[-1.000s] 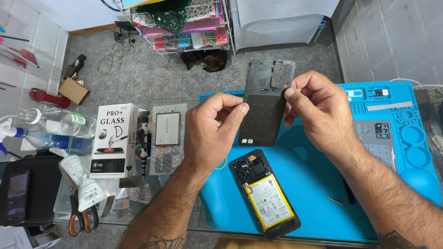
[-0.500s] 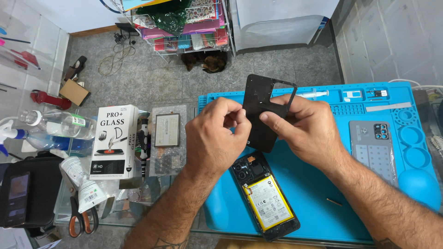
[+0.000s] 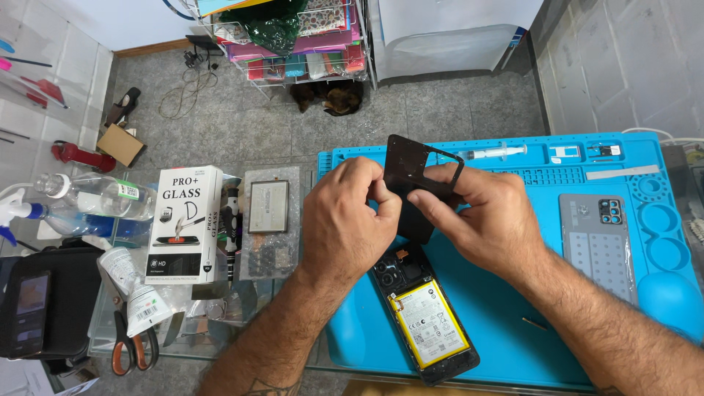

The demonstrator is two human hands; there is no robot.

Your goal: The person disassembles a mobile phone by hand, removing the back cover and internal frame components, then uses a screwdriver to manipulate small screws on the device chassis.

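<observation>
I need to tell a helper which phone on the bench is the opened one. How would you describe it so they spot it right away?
Look at the blue work mat covering the right side of the glass table. The opened phone lies near the mat's front edge, just below the left hand and right hand. Unlike the grey back cover further right, it shows a bare yellowish battery.

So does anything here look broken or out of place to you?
The phone on the blue mat lies open, its battery and insides bare. Both hands, left hand and right hand, hold a thin black panel above it. Nothing looks spilled.
</observation>
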